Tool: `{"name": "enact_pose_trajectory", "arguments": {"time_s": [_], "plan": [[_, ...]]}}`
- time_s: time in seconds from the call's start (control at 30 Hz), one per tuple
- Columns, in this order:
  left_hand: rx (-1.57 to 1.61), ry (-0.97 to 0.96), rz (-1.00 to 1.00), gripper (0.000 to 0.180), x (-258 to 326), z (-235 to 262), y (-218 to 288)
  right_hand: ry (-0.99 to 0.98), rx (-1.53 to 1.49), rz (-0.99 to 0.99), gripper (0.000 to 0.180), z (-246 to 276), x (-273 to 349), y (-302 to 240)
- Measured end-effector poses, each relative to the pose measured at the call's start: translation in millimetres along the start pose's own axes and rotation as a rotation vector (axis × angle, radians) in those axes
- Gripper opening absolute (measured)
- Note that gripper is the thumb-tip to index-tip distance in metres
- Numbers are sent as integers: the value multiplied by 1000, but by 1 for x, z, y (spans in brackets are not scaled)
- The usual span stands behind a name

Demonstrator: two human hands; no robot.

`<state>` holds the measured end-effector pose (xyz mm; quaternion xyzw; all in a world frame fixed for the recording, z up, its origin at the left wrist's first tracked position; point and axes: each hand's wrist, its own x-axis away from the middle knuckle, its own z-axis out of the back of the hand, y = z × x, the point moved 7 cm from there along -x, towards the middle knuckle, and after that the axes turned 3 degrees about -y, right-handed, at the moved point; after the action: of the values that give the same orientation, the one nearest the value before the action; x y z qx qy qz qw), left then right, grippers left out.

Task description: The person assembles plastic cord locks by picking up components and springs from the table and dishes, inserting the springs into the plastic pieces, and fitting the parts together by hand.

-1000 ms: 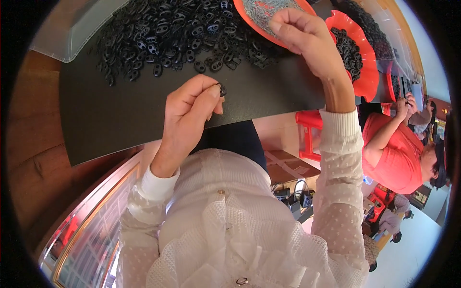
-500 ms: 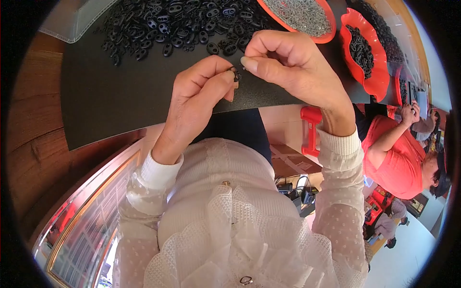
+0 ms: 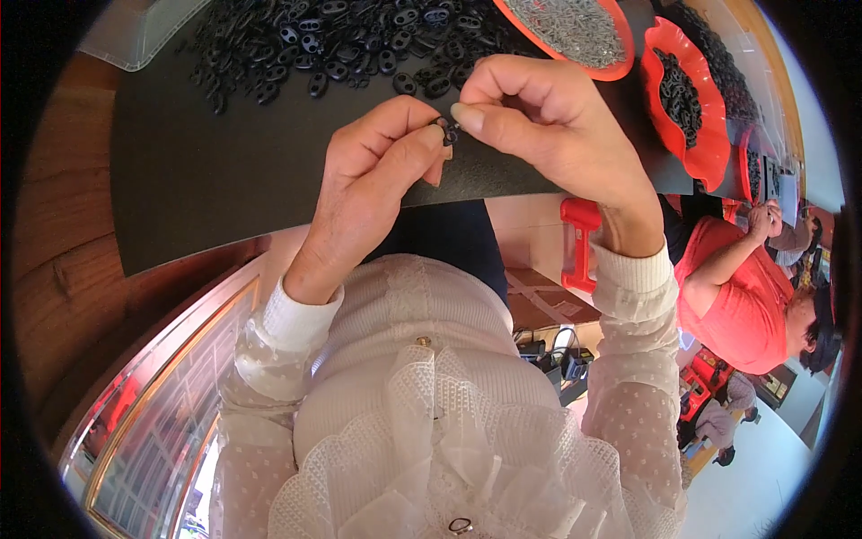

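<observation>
My left hand (image 3: 382,162) is closed in a pinch on a small black plastic piece (image 3: 451,135) with a ring-like opening, above the dark mat. The fingers cover most of it. Just to the right, the thumb and index finger of my right hand (image 3: 548,117) are pinched on a tiny silver metal piece (image 3: 457,126), held right at the black piece's upper edge. Whether the two pieces touch is too small to tell. Beyond both hands lies a heap of black plastic cord-lock parts (image 3: 359,40), many oval with two holes.
An orange-red dish (image 3: 626,65) of small silver metal pieces stands at the back right. Beside it is a wavy red bowl (image 3: 714,135) of black parts. A clear plastic container (image 3: 144,49) sits at the far left. Another person (image 3: 741,287) in red works at the right.
My right fingertips have come slightly closer to the black piece, bringing the silver piece to its edge. My left hand has shifted a little to the right.
</observation>
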<state>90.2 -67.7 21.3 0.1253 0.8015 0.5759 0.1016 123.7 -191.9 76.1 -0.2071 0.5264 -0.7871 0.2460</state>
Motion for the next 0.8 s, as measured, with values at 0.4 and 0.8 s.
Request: {"name": "enact_pose_trajectory", "arguments": {"time_s": [0.4, 0.8], "plan": [[2, -2, 1, 12, -1, -1, -1, 5, -3, -2, 12, 0, 0, 1], [6, 24, -23, 14, 0, 1, -3, 52, -17, 57, 15, -9, 0, 4]]}}
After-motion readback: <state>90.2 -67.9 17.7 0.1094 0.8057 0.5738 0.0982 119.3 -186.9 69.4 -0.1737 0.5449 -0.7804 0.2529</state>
